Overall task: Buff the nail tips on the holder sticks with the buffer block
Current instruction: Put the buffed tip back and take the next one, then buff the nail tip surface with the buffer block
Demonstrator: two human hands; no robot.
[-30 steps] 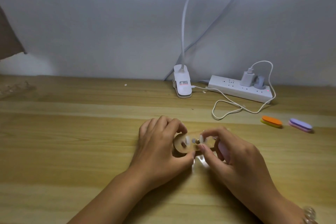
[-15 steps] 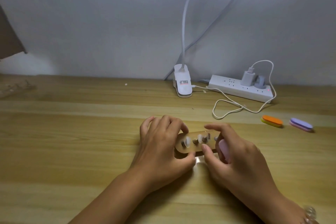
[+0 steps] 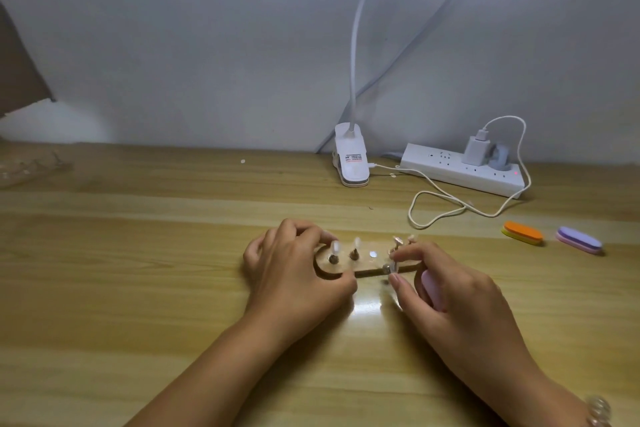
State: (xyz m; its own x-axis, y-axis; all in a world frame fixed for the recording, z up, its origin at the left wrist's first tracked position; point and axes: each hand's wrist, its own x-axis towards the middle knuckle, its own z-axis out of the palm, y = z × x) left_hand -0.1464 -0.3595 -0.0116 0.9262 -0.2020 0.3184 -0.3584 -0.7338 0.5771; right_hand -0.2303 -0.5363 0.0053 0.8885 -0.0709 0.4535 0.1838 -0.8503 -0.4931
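The table (image 3: pixel 138 288) carries the base (image 3: pixel 367 265) at centre. The left hand (image 3: pixel 294 274) still grips the base's left end. The right hand (image 3: pixel 450 298) has drawn rightward, uncovering more of the base. At the base's front edge it pinches one stick (image 3: pixel 389 267) between thumb and forefinger, with the pink buffer (image 3: pixel 431 288) tucked under its curled fingers. The orange block (image 3: pixel 523 233) and purple block (image 3: pixel 579 240) lie right of the base, unmoved. A bare disc (image 3: pixel 373 254) now shows mid-base.

There are two hands (image 3: pixel 294 274) (image 3: pixel 457 302) and three buffer blocks (image 3: pixel 523 232) (image 3: pixel 579 239) (image 3: pixel 431 288) (one held).
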